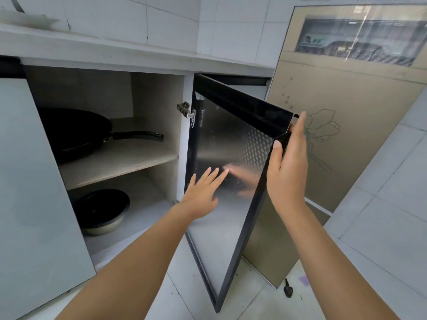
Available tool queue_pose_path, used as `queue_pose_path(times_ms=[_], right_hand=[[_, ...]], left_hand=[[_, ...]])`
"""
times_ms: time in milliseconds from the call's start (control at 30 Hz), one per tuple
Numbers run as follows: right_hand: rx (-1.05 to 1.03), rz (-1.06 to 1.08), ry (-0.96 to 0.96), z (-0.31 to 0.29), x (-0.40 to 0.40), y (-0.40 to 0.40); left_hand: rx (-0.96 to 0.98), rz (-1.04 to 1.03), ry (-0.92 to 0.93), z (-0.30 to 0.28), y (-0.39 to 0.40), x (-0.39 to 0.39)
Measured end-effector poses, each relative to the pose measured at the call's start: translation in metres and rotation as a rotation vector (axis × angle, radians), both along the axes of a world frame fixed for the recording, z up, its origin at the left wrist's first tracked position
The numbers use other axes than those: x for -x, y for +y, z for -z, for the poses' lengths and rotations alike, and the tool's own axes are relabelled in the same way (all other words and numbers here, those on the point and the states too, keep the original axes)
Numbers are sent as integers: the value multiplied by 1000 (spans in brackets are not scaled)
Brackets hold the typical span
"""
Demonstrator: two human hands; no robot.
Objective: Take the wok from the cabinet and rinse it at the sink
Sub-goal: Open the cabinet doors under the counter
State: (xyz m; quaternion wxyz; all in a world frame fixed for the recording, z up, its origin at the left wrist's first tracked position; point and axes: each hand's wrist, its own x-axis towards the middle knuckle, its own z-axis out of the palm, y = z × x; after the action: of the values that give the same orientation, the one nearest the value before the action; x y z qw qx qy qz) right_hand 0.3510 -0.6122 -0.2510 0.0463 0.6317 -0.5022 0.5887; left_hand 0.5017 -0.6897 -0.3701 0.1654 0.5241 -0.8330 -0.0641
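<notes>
Wok (76, 132) on upper shelf (cabinet door (231, 158) open) | right hand (288, 167) grips door edge | left hand (203, 192) spread, empty

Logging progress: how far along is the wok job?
Done: cabinet door is swung open. In hand: right hand grips the door's edge; left hand hovers open by its inner face. Left: wok sits untouched on the upper shelf; no sink in view.

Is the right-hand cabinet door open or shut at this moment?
Open. The door is swung out, the right hand on its top corner, and the wok shows on the upper shelf.
</notes>
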Motion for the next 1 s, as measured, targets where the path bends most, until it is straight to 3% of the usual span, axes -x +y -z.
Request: queue_pose_path(times_ms=[267, 400, 567, 767, 1000], right_hand=[[81, 173, 172, 10, -7, 7], [293, 336, 335, 28, -5, 0], [370, 137, 414, 55, -42, -9], [136, -171, 360, 66, -123, -41], [-200, -543, 407, 80, -230, -64]], left_hand=[[25, 12, -46, -7, 0, 4], [109, -88, -90, -8, 3, -24], [258, -369, -149, -9, 13, -98], [584, -671, -206, -25, 26, -199], [573, -894, -311, -46, 45, -285]])
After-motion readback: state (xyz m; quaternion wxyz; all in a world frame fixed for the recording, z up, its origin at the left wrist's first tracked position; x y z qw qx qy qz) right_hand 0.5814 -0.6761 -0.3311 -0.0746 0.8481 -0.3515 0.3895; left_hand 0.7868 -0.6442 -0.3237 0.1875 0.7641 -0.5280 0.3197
